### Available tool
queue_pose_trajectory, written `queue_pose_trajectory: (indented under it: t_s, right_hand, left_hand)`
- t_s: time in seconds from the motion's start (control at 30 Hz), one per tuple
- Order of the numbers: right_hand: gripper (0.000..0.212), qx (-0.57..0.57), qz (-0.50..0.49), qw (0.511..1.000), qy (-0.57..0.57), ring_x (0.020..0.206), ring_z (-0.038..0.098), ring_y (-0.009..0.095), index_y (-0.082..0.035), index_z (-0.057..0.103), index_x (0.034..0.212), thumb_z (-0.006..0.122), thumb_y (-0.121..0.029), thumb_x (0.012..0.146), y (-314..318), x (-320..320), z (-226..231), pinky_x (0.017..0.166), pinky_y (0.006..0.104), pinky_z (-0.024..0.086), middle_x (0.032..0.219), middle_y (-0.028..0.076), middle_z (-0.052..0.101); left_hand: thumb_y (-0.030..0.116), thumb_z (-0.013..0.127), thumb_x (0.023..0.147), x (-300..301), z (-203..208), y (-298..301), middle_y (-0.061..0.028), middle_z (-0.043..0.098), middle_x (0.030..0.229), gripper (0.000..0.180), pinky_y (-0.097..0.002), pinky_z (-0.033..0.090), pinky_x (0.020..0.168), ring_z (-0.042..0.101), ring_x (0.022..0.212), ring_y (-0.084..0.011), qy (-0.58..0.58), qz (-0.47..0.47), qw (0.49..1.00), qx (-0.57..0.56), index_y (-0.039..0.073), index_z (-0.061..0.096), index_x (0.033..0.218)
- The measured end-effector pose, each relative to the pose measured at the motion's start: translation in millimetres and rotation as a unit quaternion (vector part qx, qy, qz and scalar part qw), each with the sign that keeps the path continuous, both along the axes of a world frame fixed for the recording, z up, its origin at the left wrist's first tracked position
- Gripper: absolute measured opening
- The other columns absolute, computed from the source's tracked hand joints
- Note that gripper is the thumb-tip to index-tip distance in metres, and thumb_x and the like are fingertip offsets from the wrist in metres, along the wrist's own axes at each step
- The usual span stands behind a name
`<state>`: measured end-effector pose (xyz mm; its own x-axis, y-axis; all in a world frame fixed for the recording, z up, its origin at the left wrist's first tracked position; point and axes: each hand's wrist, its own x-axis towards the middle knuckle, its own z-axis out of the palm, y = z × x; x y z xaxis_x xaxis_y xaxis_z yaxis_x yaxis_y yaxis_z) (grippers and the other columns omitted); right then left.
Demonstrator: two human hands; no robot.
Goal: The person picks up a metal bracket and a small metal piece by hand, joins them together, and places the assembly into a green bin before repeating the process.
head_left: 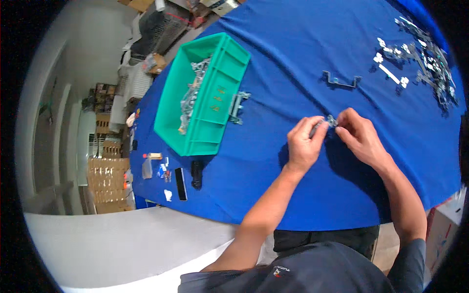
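Between my hands, just above the blue cloth, is a small grey metal part (332, 120); its exact shape is mostly covered by my fingers. My left hand (305, 144) is closed, thumb and fingertips pinching the part from the left. On the other side, my right hand (360, 136) has its thumb and index finger pressed together at the part's right end. Beyond both hands, a dark metal bracket (342, 84) with bent ends lies on the cloth.
A green plastic crate (220, 122) with bagged metal parts stands at left, metal brackets (238, 107) beside it. Loose metal parts (430, 63) are heaped at far right. Nearer left lie a phone (181, 184) and a black object (197, 174). The blue cloth (273, 195) covers the table.
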<state>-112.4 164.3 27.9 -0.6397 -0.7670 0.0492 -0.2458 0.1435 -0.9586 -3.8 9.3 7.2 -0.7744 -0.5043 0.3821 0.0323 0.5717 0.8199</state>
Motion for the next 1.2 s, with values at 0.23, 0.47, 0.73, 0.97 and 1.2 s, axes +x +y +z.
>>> queue_pose_trajectory:
  t_s: [0.23,0.47,0.73,0.97,1.2]
  right_hand:
    - [0.009,-0.054,-0.017,0.99,0.128,0.067,0.055,0.017,0.001,0.061,0.099,0.063,-0.008,0.095,-5.9,-2.3,-6.9,0.061,0.0327,0.045,0.078,0.008,0.06]
    - [0.014,-0.04,-0.051,0.994,-0.082,0.066,0.053,0.011,0.002,0.06,0.096,0.058,-0.012,0.099,-5.1,-6.1,1.8,0.061,0.0298,0.045,0.075,0.004,0.062]
    - [0.015,0.026,0.024,0.999,-0.031,0.068,0.057,0.012,0.004,0.065,0.096,0.062,-0.011,0.095,-3.9,-3.6,2.9,0.061,0.0318,0.046,0.073,0.009,0.064]
    - [0.01,0.0,0.007,0.999,0.032,0.065,0.052,0.016,0.001,0.062,0.093,0.066,-0.008,0.093,-4.5,-4.1,-4.4,0.059,0.0338,0.043,0.072,0.011,0.058]
    - [0.012,-0.043,-0.025,0.998,-0.044,0.066,0.055,0.014,0.001,0.06,0.101,0.062,-0.005,0.092,-7.9,3.8,-3.3,0.059,0.0328,0.044,0.076,0.008,0.06]
  left_hand:
    - [0.007,0.074,0.089,0.0,5.5,-1.6,-0.0109,0.07,0.084,0.012,-0.0293,0.051,0.064,0.066,0.072,-0.0161,0.011,-0.041,0.999,-0.03,-0.001,0.072,0.097]
    - [0.007,0.075,0.089,0.4,2.0,-4.3,-0.0083,0.071,0.084,0.013,-0.027,0.051,0.065,0.065,0.072,-0.0116,0.026,0.014,1.0,0.008,-0.001,0.072,0.098]
    - [0.008,0.075,0.09,0.5,-1.1,-3.8,-0.0066,0.071,0.085,0.013,-0.0257,0.05,0.065,0.063,0.073,-0.009,0.022,0.009,0.999,0.045,-0.001,0.072,0.099]
    - [0.008,0.074,0.09,-1.2,6.2,-1.7,-0.0074,0.07,0.083,0.012,-0.0257,0.049,0.064,0.062,0.072,-0.0095,0.006,-0.005,0.999,0.034,-0.001,0.071,0.098]
    - [0.01,0.074,0.09,-1.6,1.0,-3.5,-0.0093,0.071,0.084,0.012,-0.0288,0.051,0.065,0.065,0.072,-0.0142,0.005,-0.021,1.0,0.008,0.0,0.071,0.097]
